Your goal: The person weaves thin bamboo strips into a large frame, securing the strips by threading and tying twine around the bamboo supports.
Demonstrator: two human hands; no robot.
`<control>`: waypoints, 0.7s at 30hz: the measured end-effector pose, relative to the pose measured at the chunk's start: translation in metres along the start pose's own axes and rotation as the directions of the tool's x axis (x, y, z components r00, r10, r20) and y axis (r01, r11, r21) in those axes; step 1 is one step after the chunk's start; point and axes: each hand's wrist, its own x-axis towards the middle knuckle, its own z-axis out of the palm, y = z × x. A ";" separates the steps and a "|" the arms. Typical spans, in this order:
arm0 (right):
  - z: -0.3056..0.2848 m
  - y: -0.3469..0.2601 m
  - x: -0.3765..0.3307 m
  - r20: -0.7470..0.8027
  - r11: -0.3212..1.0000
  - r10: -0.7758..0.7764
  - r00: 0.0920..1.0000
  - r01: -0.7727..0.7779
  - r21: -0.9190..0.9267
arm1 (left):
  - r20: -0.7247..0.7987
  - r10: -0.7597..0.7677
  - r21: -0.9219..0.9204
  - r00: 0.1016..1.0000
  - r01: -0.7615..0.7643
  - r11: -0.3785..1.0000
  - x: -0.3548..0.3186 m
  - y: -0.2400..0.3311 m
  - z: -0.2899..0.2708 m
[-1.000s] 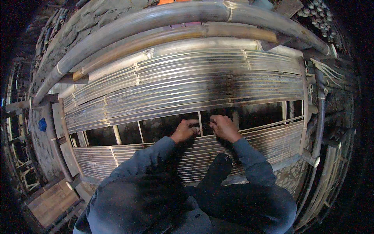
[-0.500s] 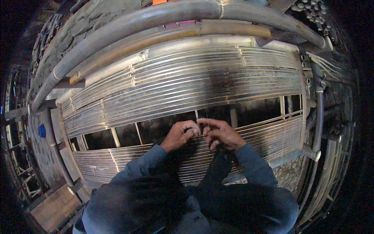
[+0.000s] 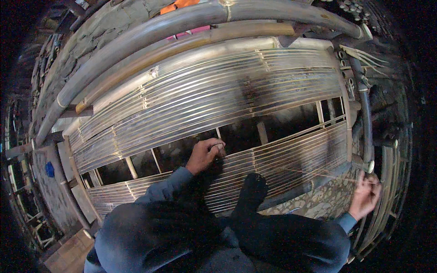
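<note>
A slatted platform (image 3: pixel 191 102) of long, thin pale strips lies before me, tied across thin crosspieces, with a dark gap running through it. My left hand (image 3: pixel 205 155) is closed in a pinch at the near edge of this gap, close to a thin pale crosspiece (image 3: pixel 219 133). What its fingertips hold is too small to make out. Far out to the right, past the platform's end, my right hand (image 3: pixel 365 195) is slightly blurred, its fingers closed on a thin reddish cord (image 3: pixel 314 174). The cord stretches back leftward over the near strips.
My dark-covered foot (image 3: pixel 254 185) rests on the near strips. Thick bamboo poles (image 3: pixel 182 23) run along the far side. An upright-looking bamboo pole (image 3: pixel 368 123) borders the right end. Stony ground (image 3: pixel 314 202) shows below the near edge. A blue object (image 3: pixel 49 167) is at the far left.
My right hand has swung from beside the left hand far out to the right, drawing the cord out. The left hand stays at the gap. The view has shifted slightly.
</note>
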 end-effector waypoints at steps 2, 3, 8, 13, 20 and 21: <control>0.006 -0.039 -0.012 -0.047 0.986 -0.120 0.992 0.114 -0.124 | -0.158 0.128 0.256 0.979 -0.085 0.963 -0.007 0.016 0.019; 0.000 -0.062 -0.020 0.017 0.982 -0.112 0.994 0.113 -0.150 | -0.081 0.242 0.315 0.967 -0.205 0.927 -0.006 0.034 0.028; 0.015 -0.081 -0.030 -0.323 0.504 -0.235 0.917 -0.169 -0.847 | 0.335 0.345 0.412 0.877 -0.466 0.783 -0.009 0.056 0.066; -0.053 -0.125 -0.037 -0.337 0.252 -0.160 0.928 -0.292 -0.923 | 0.515 -0.119 0.409 0.849 -0.121 0.905 -0.018 0.079 0.059; -0.254 -0.090 -0.073 -0.662 0.470 0.034 0.748 -0.597 -0.650 | 0.694 0.139 0.175 0.707 -0.352 0.919 0.027 0.115 0.005; -0.278 -0.101 -0.087 -0.742 0.369 0.137 0.656 -0.729 -0.576 | 0.736 0.104 0.236 0.669 -0.397 0.887 0.044 0.133 -0.016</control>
